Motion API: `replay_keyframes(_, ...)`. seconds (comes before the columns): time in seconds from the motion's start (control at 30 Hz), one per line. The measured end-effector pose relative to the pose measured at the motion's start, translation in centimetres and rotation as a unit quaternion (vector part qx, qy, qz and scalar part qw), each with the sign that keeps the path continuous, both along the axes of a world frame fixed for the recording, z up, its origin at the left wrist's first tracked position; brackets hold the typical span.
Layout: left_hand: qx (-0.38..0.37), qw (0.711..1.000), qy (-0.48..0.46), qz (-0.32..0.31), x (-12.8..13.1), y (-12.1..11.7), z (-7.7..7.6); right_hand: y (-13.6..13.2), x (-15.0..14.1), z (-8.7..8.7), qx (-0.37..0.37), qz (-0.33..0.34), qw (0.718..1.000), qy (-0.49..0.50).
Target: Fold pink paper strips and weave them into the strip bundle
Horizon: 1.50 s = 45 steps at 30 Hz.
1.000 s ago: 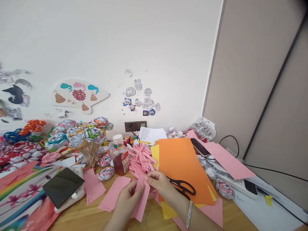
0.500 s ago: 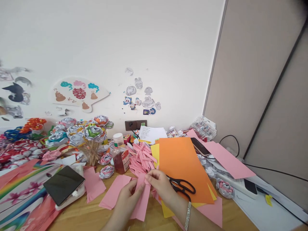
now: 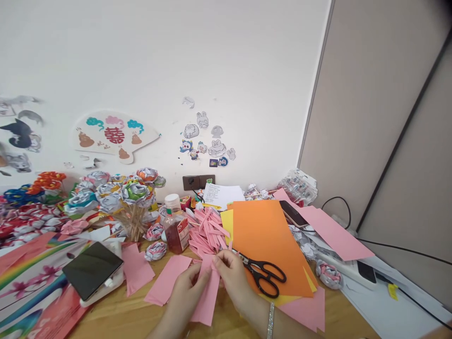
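Both hands meet at a pink paper strip (image 3: pixel 207 301) just above the wooden table. My left hand (image 3: pixel 190 289) is closed on the strip's left side, thumb on top. My right hand (image 3: pixel 231 273) pinches the strip's upper right edge between thumb and fingers; the exact fold there is partly hidden by the fingertips. Beyond the hands lies a heap of folded pink paper strips (image 3: pixel 208 230). A stack of flat pink strips (image 3: pixel 167 280) rests left of my left hand. Black-handled scissors (image 3: pixel 264 275) lie right of my right hand, partly on orange paper (image 3: pixel 266 235).
A bottle of red-brown liquid (image 3: pixel 175 233) stands behind the pink stack. Paper flowers on sticks (image 3: pixel 136 195) crowd the back left. A dark tablet-like device (image 3: pixel 92 270) lies at left. On the right are a power strip (image 3: pixel 348 268), cables and pink sheets (image 3: pixel 335 233).
My right hand and wrist have shifted slightly left and down, uncovering more of the scissors. Both hands still hold the pink strip. The view has moved slightly.
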State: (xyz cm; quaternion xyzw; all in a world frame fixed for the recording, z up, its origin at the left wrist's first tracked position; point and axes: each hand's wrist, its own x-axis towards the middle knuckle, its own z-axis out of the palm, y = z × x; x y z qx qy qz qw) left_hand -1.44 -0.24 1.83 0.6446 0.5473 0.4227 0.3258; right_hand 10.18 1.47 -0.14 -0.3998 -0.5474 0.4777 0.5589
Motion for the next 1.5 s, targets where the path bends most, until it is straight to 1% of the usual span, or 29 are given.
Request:
replay_keyframes(0.1, 0.003, 1.0, 0.02, 0.016, 0.0, 0.0, 0.1, -0.1, 0.1, 0.2, 0.008, 0.004, 1.0, -0.024)
replay_keyframes(0.17, 0.007, 0.999, 0.031, 0.025, -0.1, 0.0, 0.1, 0.0, 0.3, 0.4, 0.024, 0.014, 0.998, -0.06)
replay_keyframes(0.3, 0.014, 0.999, 0.029, 0.036, -0.3, 0.2, -0.1, 0.2, 0.7, 0.7, 0.068, 0.024, 0.987, -0.147)
replay_keyframes(0.37, 0.017, 0.999, 0.024, 0.033, -0.4, 0.3, -0.2, 0.2, 0.8, 0.8, 0.074, 0.02, 0.984, -0.164)
replay_keyframes(0.43, 0.016, 0.999, 0.016, 0.03, -0.4, 0.3, -0.2, 0.2, 0.8, 0.7, 0.07, 0.023, 0.984, -0.162)
replay_keyframes(0.5, 0.014, 0.999, 0.012, 0.026, -0.3, 0.2, -0.1, 0.2, 0.9, 0.5, 0.054, 0.04, 0.987, -0.149)
replay_keyframes(0.57, 0.009, 1.0, 0.015, 0.004, -0.1, 0.1, 0.1, 0.3, 0.9, 0.4, 0.038, 0.055, 0.989, -0.133)
replay_keyframes(0.67, -0.003, 0.999, 0.026, -0.024, 0.2, -0.2, 0.3, 0.4, 1.1, 0.3, 0.054, 0.05, 0.987, -0.141)
replay_keyframes(0.8, -0.009, 1.0, 0.021, -0.019, 0.3, -0.4, 0.5, 0.5, 1.2, 0.3, 0.1, 0.025, 0.975, -0.194)
replay_keyframes(0.9, -0.005, 1.0, 0.013, -0.021, 0.1, -0.2, 0.3, 0.7, 1.1, -0.1, 0.098, 0.026, 0.975, -0.199)
replay_keyframes(0.97, 0.002, 1.0, 0.015, -0.012, 0.0, -0.1, 0.1, 0.9, 1.1, -0.3, 0.096, 0.038, 0.973, -0.205)
replay_keyframes(1.1, 0.006, 1.0, 0.009, 0.006, 0.1, 0.0, -0.1, 1.1, 1.2, -0.2, 0.107, 0.037, 0.968, -0.222)
replay_keyframes(1.17, -0.005, 1.0, -0.003, -0.003, 0.1, 0.1, -0.1, 1.1, 1.4, -0.1, 0.102, 0.054, 0.97, -0.215)
replay_keyframes(1.23, -0.012, 1.0, -0.014, -0.003, -0.1, 0.2, -0.1, 1.1, 1.6, 0.0, 0.083, 0.086, 0.973, -0.196)
replay_keyframes(1.33, 0.004, 1.0, -0.022, 0.021, -0.4, 0.3, -0.2, 1.0, 1.8, 0.0, 0.059, 0.127, 0.972, -0.187)
replay_keyframes(1.43, 0.0, 0.999, -0.046, 0.025, -0.4, 0.3, 0.1, 1.0, 1.9, 0.1, 0.086, 0.119, 0.968, -0.205)
replay_keyframes(1.5, -0.03, 0.994, -0.099, 0.016, -0.3, 0.3, 0.3, 1.0, 2.1, 0.5, 0.1, 0.106, 0.968, -0.205)
